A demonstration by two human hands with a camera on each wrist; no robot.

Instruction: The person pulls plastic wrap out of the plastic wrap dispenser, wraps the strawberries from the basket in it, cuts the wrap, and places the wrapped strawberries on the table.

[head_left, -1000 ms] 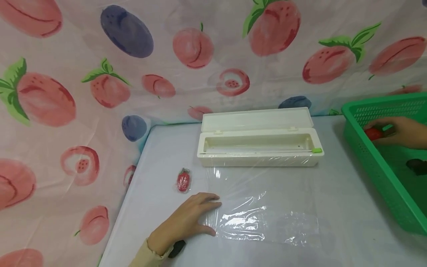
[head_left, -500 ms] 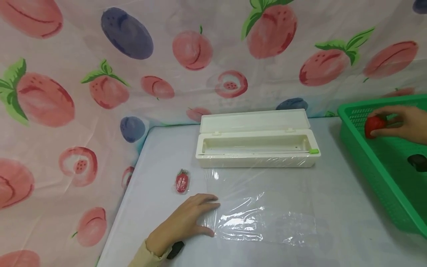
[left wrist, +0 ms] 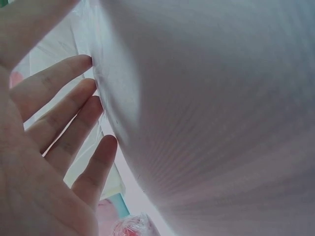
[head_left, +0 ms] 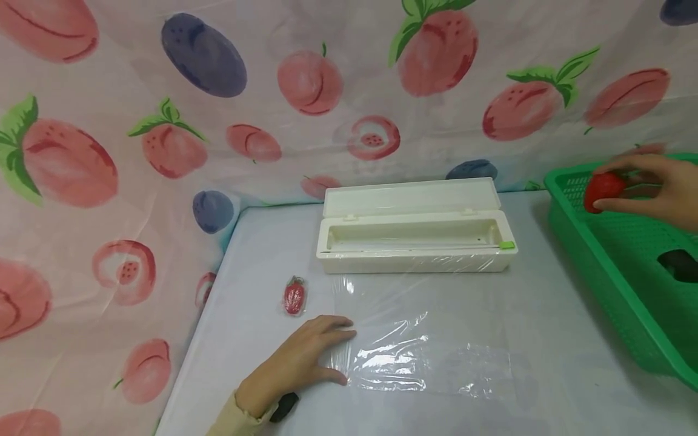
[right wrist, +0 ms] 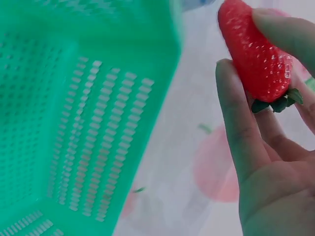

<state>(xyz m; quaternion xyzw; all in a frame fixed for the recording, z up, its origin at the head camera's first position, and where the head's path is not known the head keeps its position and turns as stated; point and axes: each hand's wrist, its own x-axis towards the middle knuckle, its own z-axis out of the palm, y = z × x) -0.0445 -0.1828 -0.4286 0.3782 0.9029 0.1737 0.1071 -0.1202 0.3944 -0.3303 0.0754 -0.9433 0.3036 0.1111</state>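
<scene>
My right hand (head_left: 662,191) pinches a red strawberry (right wrist: 256,51) with green leaves, over the far left side of the green basket (head_left: 597,266). In the right wrist view thumb and fingers lie on opposite sides of the fruit. My left hand (head_left: 305,354) is spread on the table, its fairly straight fingertips at the left edge of a clear sheet of plastic wrap (head_left: 389,363). The wrap stretches toward me from a white cling-film box (head_left: 414,261) whose lid stands raised. Beyond the left hand lies a film-wrapped red strawberry (head_left: 294,297).
A dark object (head_left: 285,407) lies partly hidden by the left wrist. Inside the basket is another dark object (head_left: 678,265). A green slider (head_left: 507,245) sits at the right end of the box's front edge. A fruit-print cloth (head_left: 327,139) hangs behind the table.
My right hand has lifted the strawberry up from inside the basket, bringing it above the rim. My left hand stays at the wrap's edge. The view has shifted slightly.
</scene>
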